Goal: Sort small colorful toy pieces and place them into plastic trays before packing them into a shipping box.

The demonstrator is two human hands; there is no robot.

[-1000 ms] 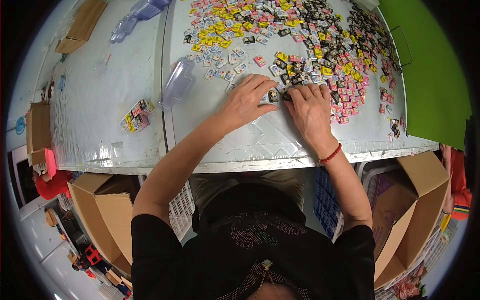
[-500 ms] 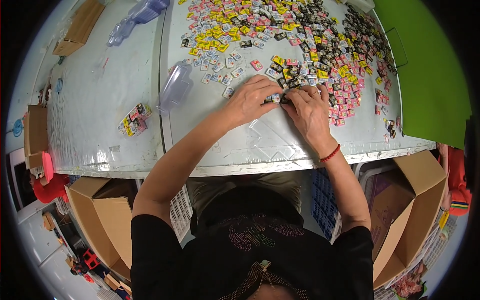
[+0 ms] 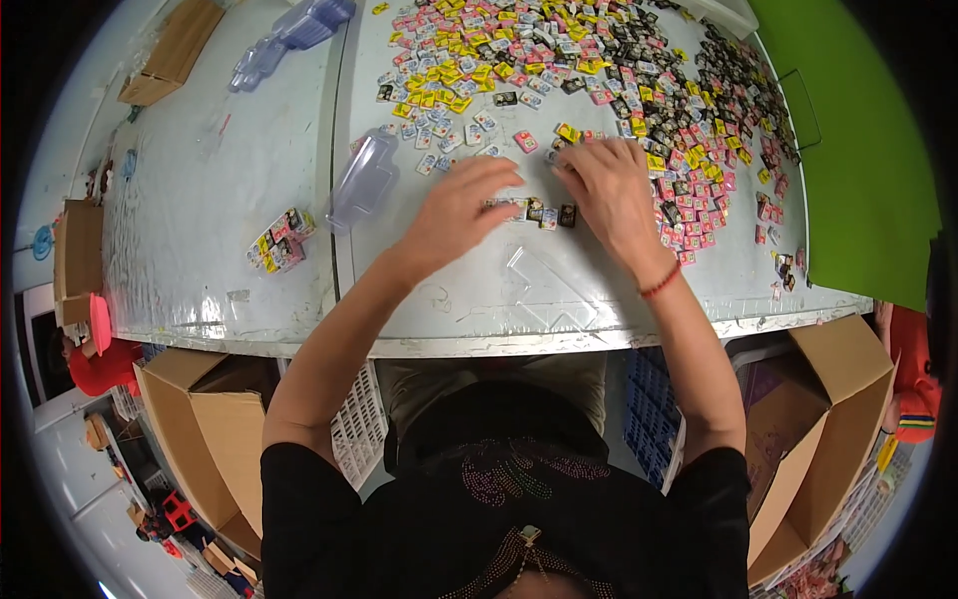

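My left hand (image 3: pixel 464 208) hovers with fingers and thumb apart, just left of a short row of small printed blocks (image 3: pixel 534 211), some white and blue, some black. Its fingertips partly cover the row's left end. My right hand (image 3: pixel 611 195), wearing a red bead bracelet, reaches over the near edge of a big spread of small blocks (image 3: pixel 619 70) in pink, yellow, black and white. Its fingers curve down beside a few loose blocks, with the thumb apart from them. Below the row lies a clear, step-edged plastic piece (image 3: pixel 549 292) flat on the table.
Left of my hands rests a clear plastic tray (image 3: pixel 364 182), and farther left a cluster of blocks in a clear shell (image 3: pixel 280 241). Stacked clear trays (image 3: pixel 299 28) lie at the far left. Cardboard boxes (image 3: pixel 225 429) stand below the table edge; a green surface (image 3: pixel 858 150) borders the right.
Both hands have parted from the blocks they were touching together. The left drew back left, and the right moved up to the spread. The row of blocks is now uncovered.
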